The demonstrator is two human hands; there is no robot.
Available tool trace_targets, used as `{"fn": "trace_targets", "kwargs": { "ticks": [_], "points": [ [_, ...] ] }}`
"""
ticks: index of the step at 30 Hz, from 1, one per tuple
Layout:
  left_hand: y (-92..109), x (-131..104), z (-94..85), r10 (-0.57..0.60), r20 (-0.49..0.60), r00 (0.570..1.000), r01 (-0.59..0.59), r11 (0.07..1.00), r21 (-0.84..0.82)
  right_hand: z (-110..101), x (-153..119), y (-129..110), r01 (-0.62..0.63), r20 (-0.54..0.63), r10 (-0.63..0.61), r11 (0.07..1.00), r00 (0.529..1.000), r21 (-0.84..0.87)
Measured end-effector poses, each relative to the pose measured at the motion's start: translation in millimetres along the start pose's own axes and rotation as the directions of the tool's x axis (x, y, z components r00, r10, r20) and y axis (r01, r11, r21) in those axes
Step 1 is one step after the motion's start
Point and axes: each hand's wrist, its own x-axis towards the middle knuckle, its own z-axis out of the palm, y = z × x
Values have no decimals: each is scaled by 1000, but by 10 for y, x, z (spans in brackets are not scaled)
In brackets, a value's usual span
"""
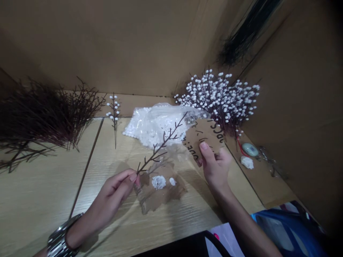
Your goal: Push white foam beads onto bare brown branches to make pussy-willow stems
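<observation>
My left hand [118, 191] pinches the lower end of a bare brown twig [160, 147], which slants up to the right. In my right hand [215, 166] is a torn cardboard piece [206, 134] with black lettering, gripped with the thumb on top. Below and between the hands lies a ragged brown cardboard scrap [158, 200] bearing two white blobs [158, 182]. Behind the twig, a clear plastic bag [158, 123] holds small white balls. One twig with white balls [114, 110] lies to the left of the bag.
A large pile of bare brown twigs [45, 114] is at the left. White-tipped twigs [219, 94] are bunched at the back right. Near the right wall are a round greenish object [250, 149] and a white lump [247, 162]. Cardboard walls [107, 43] enclose the back and right.
</observation>
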Motion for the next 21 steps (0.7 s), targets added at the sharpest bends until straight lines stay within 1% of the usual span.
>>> {"fn": "trace_targets", "kwargs": {
  "ticks": [2,5,8,12,16,19,21],
  "points": [
    [0,7,0,-8,-10,1000,7,1000,-25,-8,16,11,-10,-47,14,997,999,81],
    [14,15,8,-21,-19,1000,20,999,-33,-16,23,19,-10,-68,21,987,997,158],
    [20,11,13,-24,-15,1000,24,999,-31,-8,15,32,-19,-35,27,981,999,193],
    [16,-3,6,-18,-4,1000,18,1000,-22,0,6,56,-61,32,56,975,998,216],
    [45,4,0,-39,18,999,40,999,-30,-5,-8,50,-72,75,59,981,995,181],
    [62,21,-2,-58,36,998,59,998,-30,2,-27,27,-46,108,38,996,993,74],
    [45,31,-5,-64,42,997,66,996,-58,10,-35,19,-28,87,28,1000,996,-4]
  ]
}}
